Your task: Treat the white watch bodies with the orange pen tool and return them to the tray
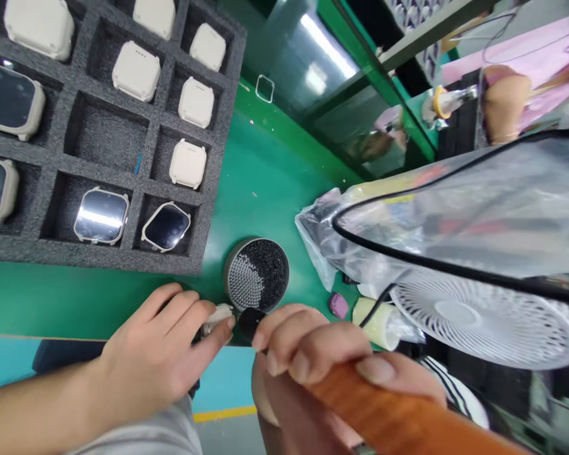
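My left hand (164, 351) is closed in a pinch on a small beige watch case (217, 315) at the near edge of the green table (260, 183). My right hand (313, 357) is wrapped round an orange-brown tool handle (398, 417), and its fingertips pinch a small black piece (250, 321) right beside the case. Just beyond both hands stands a round metal tin (256, 273) filled with tiny black parts.
A dark foam tray (52, 253) at the left holds several beige watch cases, some face up with glossy screens. A white desk fan (483, 316), a clear plastic bag (455, 215), a pale tape roll (377, 322) and a pink bit (338, 305) lie at the right.
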The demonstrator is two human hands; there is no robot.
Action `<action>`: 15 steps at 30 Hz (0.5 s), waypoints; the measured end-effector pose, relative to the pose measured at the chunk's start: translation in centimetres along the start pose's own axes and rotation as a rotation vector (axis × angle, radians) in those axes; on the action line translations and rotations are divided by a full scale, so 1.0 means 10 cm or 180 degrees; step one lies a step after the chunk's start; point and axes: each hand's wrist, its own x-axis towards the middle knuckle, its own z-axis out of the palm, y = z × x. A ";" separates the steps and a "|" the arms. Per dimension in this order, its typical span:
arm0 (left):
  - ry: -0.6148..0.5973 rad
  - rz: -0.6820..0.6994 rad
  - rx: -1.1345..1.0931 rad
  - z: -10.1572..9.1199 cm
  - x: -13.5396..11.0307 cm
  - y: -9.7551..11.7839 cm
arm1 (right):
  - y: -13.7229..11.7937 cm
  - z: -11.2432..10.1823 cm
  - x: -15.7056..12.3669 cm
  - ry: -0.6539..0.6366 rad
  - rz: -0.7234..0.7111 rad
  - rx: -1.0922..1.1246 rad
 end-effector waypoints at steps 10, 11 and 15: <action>-0.0072 0.0363 0.0056 0.03 -0.08 -0.01 | 0.02 -0.08 0.06 0.0830 -0.0270 0.0374; -0.0036 0.0302 0.0101 0.04 -0.08 -0.01 | 0.04 -0.08 0.06 0.0849 -0.0257 0.0420; 0.0010 0.0173 0.0168 0.05 -0.07 0.02 | 0.10 -0.10 0.05 0.0924 -0.0198 0.0461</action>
